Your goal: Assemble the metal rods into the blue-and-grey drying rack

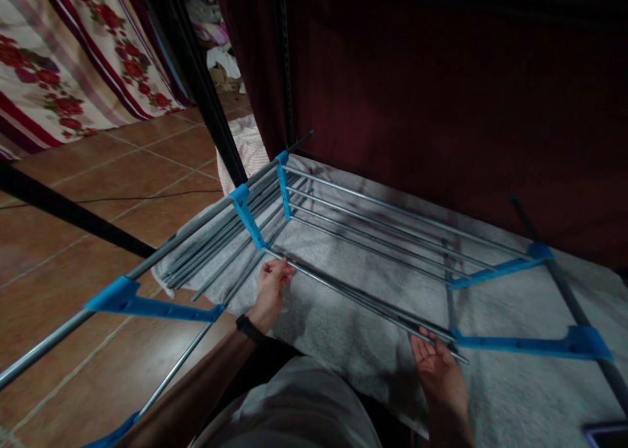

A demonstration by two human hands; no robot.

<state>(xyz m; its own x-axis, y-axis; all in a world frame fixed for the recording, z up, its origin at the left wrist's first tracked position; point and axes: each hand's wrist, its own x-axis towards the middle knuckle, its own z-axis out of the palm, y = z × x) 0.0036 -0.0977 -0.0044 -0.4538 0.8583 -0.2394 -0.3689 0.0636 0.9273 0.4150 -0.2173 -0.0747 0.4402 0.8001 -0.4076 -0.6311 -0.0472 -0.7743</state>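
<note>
A thin metal rod (338, 290) runs across in front of me, its left end at a blue plastic bracket (250, 219). My left hand (271, 288) is closed on the rod just beside that bracket. Near the rod's right end, my right hand (439, 366) holds it from below with curled fingers. That end sticks out free, just below another blue bracket (534, 345). A second rod lies close along the first. Behind them, several parallel rods span between a far left bracket (283, 186) and a far right bracket (500, 271), forming a rack.
Several loose grey tubes (210, 239) lie on the grey blanket (353, 369) at left. One more blue bracket (157, 304) sits on the left frame tube. Black posts (201, 75) rise at left; a dark red curtain (441, 108) hangs behind. A dark-screened device (608, 433) shows at lower right.
</note>
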